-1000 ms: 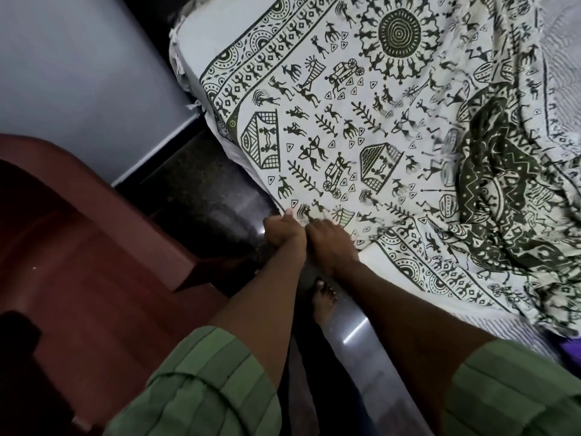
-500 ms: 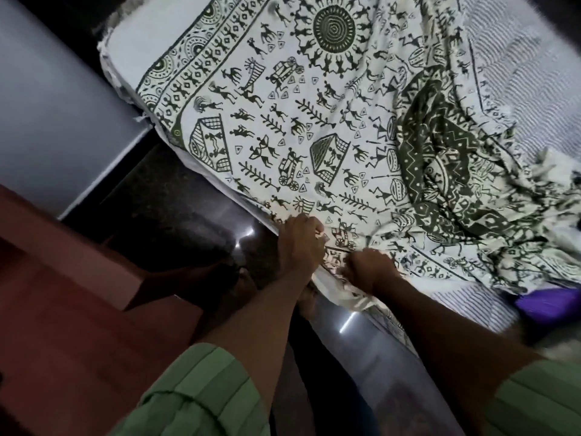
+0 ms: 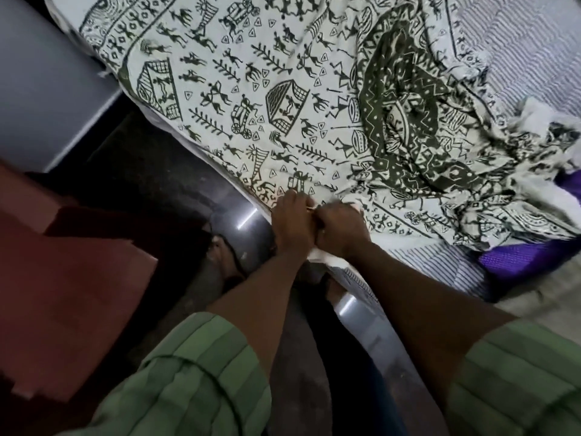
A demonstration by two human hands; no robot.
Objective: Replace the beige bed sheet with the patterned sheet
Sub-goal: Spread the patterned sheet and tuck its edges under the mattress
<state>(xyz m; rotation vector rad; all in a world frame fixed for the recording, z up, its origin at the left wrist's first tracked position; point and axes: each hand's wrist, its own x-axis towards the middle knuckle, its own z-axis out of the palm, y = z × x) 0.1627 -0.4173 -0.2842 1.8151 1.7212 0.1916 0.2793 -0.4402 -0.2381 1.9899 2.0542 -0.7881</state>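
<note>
1. Hands meet side by side at the near edge of the bed, knuckles almost touching.
2. The left hand (image 3: 292,220) has its fingers curled down over the hem of the patterned sheet (image 3: 283,99), gripping the cloth at the mattress edge.
3. The right hand (image 3: 341,229), just beside the left one, is also curled, bunching the same hem under its fingers; a small fold of pale cloth shows below both wrists.
4. Beyond the hands the patterned sheet lies fairly flat, cream with dark green figures, huts and carts, reaching away toward the far left corner of the bed.
5. Beyond and to the right of the right hand the same sheet is heaped in a crumpled mound with a dark green border band.
6. Right of the right hand, past the sheet's edge, the striped mattress (image 3: 440,265) is bare; more of its stripes show beyond the mound.
7. A purple cloth (image 3: 515,259) lies on the mattress to the right of the right hand, partly under the crumpled heap.
8. Both forearms come out of rolled green striped sleeves (image 3: 195,372).
9. Left of the left hand is dark glossy floor (image 3: 151,171), then reddish-brown wooden furniture (image 3: 72,262).
10. No beige sheet can be made out for certain.
</note>
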